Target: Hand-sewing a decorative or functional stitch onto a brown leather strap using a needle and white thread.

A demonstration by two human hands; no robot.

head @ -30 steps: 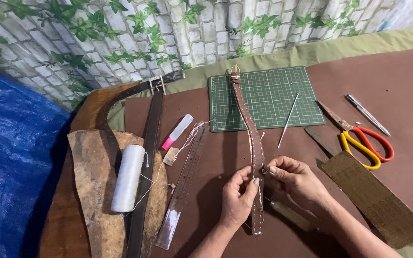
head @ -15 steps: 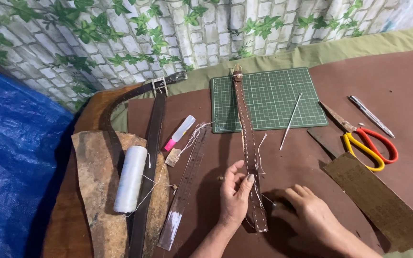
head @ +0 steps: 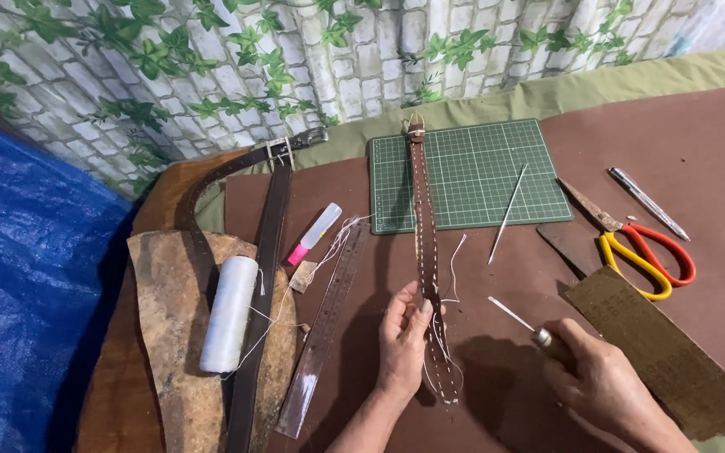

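A long narrow brown leather strap [head: 423,226] with white stitching lies lengthwise from the green cutting mat [head: 472,172] toward me. My left hand [head: 403,340] pinches its near part, where loose white thread [head: 456,262] trails off. My right hand [head: 599,387] is to the right of the strap, closed around an awl [head: 520,320] with a metal collar and a thin point aimed up-left. A second thin spike [head: 507,216] rests across the mat's lower right corner.
Red-and-yellow scissors [head: 644,252], a silver pen [head: 648,203] and a brown sheet [head: 665,352] lie at right. At left are a white thread spool [head: 228,312], a dark belt [head: 263,252], a clear ruler [head: 325,327] and a small pink-tipped bottle [head: 314,235]. Blue tarp [head: 27,302] covers the far left.
My right hand has left the strap, moved down and right, and now grips the awl. My left hand stays on the strap.
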